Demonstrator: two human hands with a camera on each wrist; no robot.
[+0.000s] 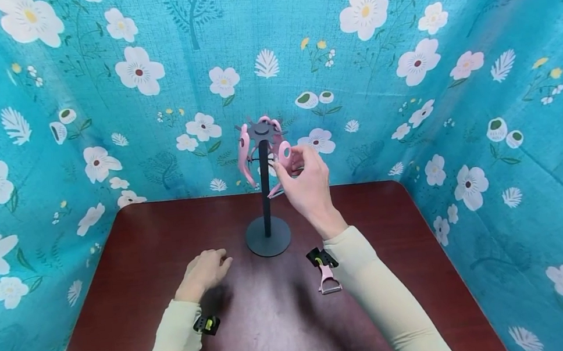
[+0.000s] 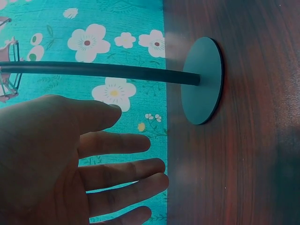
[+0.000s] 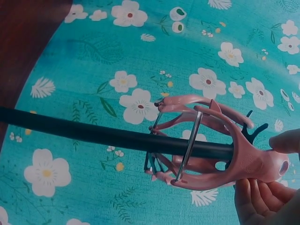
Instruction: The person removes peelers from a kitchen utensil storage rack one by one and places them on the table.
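Note:
A black stand with a round base and a hooked top stands toward the back of the table. Several pink peelers hang around its post. My right hand pinches the handle of a pink Y-shaped peeler between thumb and fingers, close beside the hooks. In the right wrist view, the held peeler's metal blade crosses in front of the post. My left hand is near the base, left of it, fingers loosely extended and holding nothing.
Another pink peeler lies on the dark red-brown table, near my right wrist. Blue flowered cloth surrounds the table at the back and both sides, close behind the stand.

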